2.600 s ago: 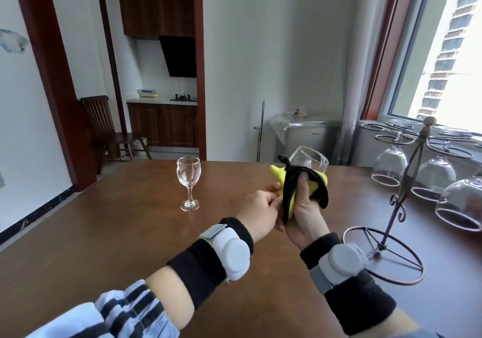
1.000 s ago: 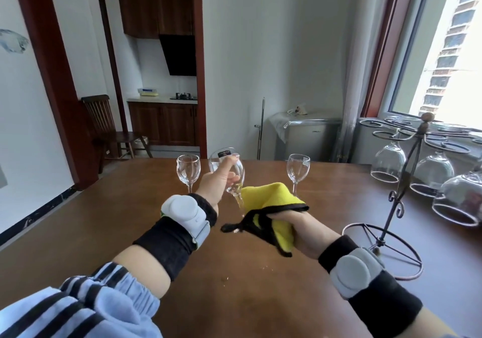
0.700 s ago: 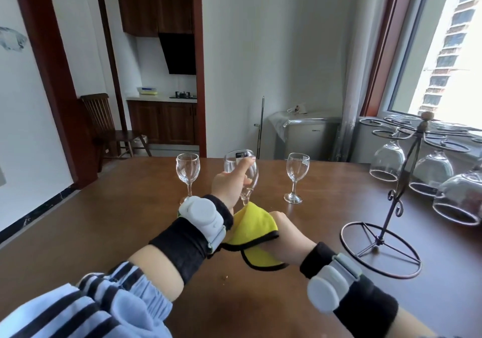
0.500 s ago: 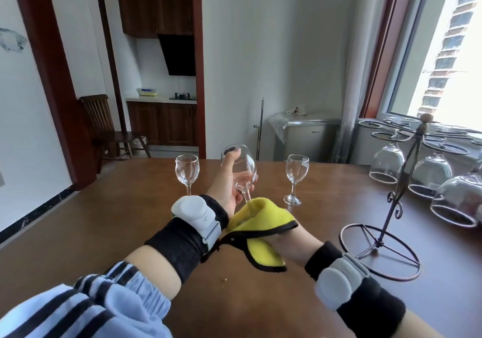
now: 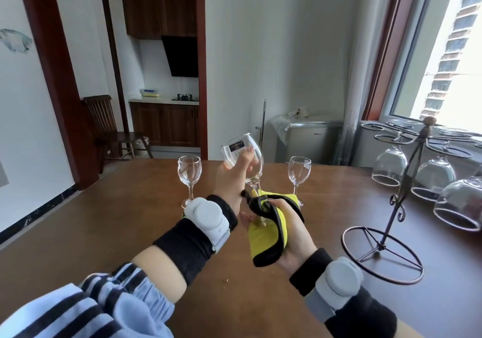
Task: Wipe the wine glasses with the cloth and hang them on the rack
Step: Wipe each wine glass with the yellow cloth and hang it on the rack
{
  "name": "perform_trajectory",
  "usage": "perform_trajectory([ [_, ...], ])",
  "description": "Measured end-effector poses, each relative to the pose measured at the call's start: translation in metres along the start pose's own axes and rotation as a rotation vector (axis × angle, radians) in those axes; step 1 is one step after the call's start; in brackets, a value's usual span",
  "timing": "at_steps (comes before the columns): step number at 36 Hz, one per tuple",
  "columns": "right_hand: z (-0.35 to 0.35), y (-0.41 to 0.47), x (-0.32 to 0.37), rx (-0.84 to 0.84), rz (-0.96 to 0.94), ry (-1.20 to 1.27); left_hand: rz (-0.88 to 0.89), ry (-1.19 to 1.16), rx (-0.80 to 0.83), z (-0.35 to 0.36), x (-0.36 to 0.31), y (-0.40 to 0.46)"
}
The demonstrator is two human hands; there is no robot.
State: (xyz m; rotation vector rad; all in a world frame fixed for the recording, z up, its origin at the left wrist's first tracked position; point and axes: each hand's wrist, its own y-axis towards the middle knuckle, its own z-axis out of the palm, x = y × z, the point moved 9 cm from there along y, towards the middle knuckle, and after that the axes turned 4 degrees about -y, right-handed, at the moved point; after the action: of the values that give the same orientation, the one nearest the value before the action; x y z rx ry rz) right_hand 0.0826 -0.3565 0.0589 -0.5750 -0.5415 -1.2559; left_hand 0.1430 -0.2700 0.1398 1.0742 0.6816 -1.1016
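We note the left hand (image 5: pixel 230 178) gripping the bowl of a wine glass (image 5: pixel 243 155), thumb laid across the near side of the bowl beside a small dark label. The glass is held in the air above the brown table (image 5: pixel 104 220), between two standing glasses. Its long axis is tilted: rim up and leaning to the left and away, stem running down and toward us, to the right.

The right hand (image 5: pixel 292 230) grips a yellow cloth (image 5: pixel 266 236) with black edging, fingers curled around it. The cloth is wrapped about the lower stem and foot of the held glass; a part of the foot shows through the fold, the rest is hidden.

The left standing glass (image 5: pixel 189 173) and the right standing glass (image 5: pixel 299 172) are upright on the table, rims up, well apart from each other, one on each side of the held one.

At the right, the dark wire rack (image 5: pixel 407 181) stands on its ring base on the table. Three hung glasses (image 5: pixel 388 166) are suspended from its arms, bowls down, rims facing the tabletop.

Both wrists carry black bands with pale grey units.
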Motion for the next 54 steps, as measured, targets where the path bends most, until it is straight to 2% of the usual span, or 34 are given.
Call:
perform_trajectory([
  [3, -0.003, 0.007, -0.003, -0.048, -0.007, 0.037, 0.135, 0.086, 0.081, 0.011, -0.013, -0.01],
  [7, -0.002, 0.01, -0.005, -0.053, 0.016, 0.031, 0.244, 0.09, 0.164, 0.024, -0.025, -0.019],
  [11, -0.002, 0.003, -0.002, -0.067, 0.002, -0.084, 0.333, 0.227, 0.179, 0.034, -0.031, -0.031],
  [17, -0.01, 0.007, -0.006, -0.061, 0.003, -0.235, 0.347, 0.435, 0.28, 0.044, -0.019, -0.037],
  [21, -0.028, 0.011, -0.013, -0.144, 0.057, -0.404, 0.381, 0.646, 0.356, 0.054, -0.007, -0.041],
  [24, -0.029, 0.008, -0.016, -0.119, 0.12, -0.587, 0.352, 0.603, 0.408, 0.056, -0.006, -0.043],
  [27, -0.031, 0.002, -0.017, -0.107, 0.207, -0.815, 0.23, 0.402, 0.477, 0.055, -0.006, -0.046],
  [30, -0.038, -0.002, -0.012, -0.17, 0.274, -0.932, 0.189, 0.248, 0.441, 0.049, -0.011, -0.046],
  [33, -0.036, -0.001, -0.004, -0.192, 0.236, -0.812, 0.243, 0.197, 0.336, 0.042, -0.017, -0.044],
  [37, -0.024, 0.003, 0.0, -0.143, 0.088, -0.546, 0.336, 0.195, 0.191, 0.034, -0.025, -0.042],
  [42, -0.014, 0.002, -0.002, -0.123, 0.008, -0.346, 0.367, 0.163, 0.094, 0.027, -0.028, -0.038],
  [45, -0.016, 0.005, -0.003, -0.166, -0.006, -0.356, 0.418, 0.214, 0.12, 0.031, -0.035, -0.04],
  [48, -0.02, 0.011, -0.007, -0.18, 0.007, -0.415, 0.456, 0.327, 0.222, 0.044, -0.034, -0.045],
  [52, -0.028, 0.01, -0.008, -0.192, 0.046, -0.564, 0.379, 0.363, 0.351, 0.055, -0.024, -0.046],
  [54, -0.035, 0.008, -0.008, -0.221, 0.083, -0.668, 0.313, 0.292, 0.392, 0.055, -0.023, -0.045],
])
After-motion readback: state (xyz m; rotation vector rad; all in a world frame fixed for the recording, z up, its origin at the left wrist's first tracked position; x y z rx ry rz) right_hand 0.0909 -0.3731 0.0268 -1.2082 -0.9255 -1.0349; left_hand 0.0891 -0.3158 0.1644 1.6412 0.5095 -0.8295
